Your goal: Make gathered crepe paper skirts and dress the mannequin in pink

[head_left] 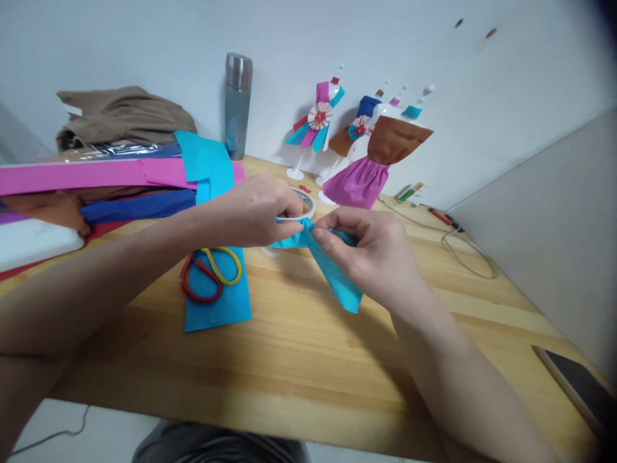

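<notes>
A strip of light-blue crepe paper [337, 276] is gathered between my two hands above the wooden table. My left hand [263, 209] pinches its bunched part from the left, fingers closed. From the right, my right hand [369, 251] grips the same paper between thumb and fingers, its loose end hanging down below. Just behind my fingertips is a roll of tape [308, 202], partly hidden by my left hand. Scissors with red and yellow handles [202, 297] lie on a flat blue paper sheet [216, 315] left of the hands.
Small stands dressed in coloured paper [321, 119] are at the back near the wall, beside a bottle [238, 106]. Stacked papers and brown cloth [125, 119] fill the left. A cable [463, 257] and a phone [578, 386] lie on the right.
</notes>
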`<state>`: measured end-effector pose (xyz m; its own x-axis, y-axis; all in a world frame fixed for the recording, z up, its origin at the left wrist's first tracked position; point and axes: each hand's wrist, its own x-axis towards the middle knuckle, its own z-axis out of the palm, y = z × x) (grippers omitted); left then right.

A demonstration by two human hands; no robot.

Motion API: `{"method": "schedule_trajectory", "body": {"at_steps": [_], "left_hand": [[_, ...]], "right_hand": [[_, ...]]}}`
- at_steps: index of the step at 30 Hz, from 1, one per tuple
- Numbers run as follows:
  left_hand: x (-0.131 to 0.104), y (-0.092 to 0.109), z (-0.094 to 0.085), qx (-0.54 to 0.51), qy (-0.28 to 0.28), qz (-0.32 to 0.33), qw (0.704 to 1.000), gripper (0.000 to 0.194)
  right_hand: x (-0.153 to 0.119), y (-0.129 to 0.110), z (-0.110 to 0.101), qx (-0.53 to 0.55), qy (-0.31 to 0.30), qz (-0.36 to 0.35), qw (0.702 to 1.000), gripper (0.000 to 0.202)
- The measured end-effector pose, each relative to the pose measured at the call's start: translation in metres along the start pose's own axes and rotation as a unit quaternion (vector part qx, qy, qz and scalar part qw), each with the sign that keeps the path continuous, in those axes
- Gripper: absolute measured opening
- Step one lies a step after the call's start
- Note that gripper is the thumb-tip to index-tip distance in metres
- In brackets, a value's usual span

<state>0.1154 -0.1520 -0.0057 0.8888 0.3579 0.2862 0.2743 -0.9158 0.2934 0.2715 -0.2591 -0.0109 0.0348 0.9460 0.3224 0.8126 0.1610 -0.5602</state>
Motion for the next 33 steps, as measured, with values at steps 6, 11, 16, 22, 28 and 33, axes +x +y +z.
{"method": "schedule_trajectory", "body": {"at_steps": [6, 11, 16, 22, 28, 33], "left_hand": [[-0.001, -0.006, -0.003, -0.048, -0.022, 0.019, 0.998, 0.027], [-0.001, -0.008, -0.003, -0.074, -0.051, 0.01, 0.996, 0.023], [-0.001, -0.009, -0.002, -0.103, -0.084, 0.027, 0.991, 0.022], [-0.003, -0.008, -0.008, -0.166, -0.094, 0.002, 0.982, 0.02], [-0.004, -0.004, -0.011, -0.169, -0.111, -0.007, 0.979, 0.02], [-0.005, 0.0, -0.01, -0.174, -0.116, -0.014, 0.978, 0.019]], "right_hand": [[0.005, 0.002, -0.005, 0.023, -0.011, 0.012, 1.0, 0.017], [0.007, 0.009, -0.005, 0.065, -0.01, -0.015, 0.998, 0.016], [0.008, 0.011, -0.006, 0.058, -0.046, -0.024, 0.997, 0.017], [0.008, 0.01, -0.012, 0.047, -0.056, -0.031, 0.997, 0.023], [0.007, 0.008, -0.013, 0.034, -0.071, -0.036, 0.996, 0.03], [0.005, 0.005, -0.015, 0.024, -0.088, -0.036, 0.995, 0.034]]}}
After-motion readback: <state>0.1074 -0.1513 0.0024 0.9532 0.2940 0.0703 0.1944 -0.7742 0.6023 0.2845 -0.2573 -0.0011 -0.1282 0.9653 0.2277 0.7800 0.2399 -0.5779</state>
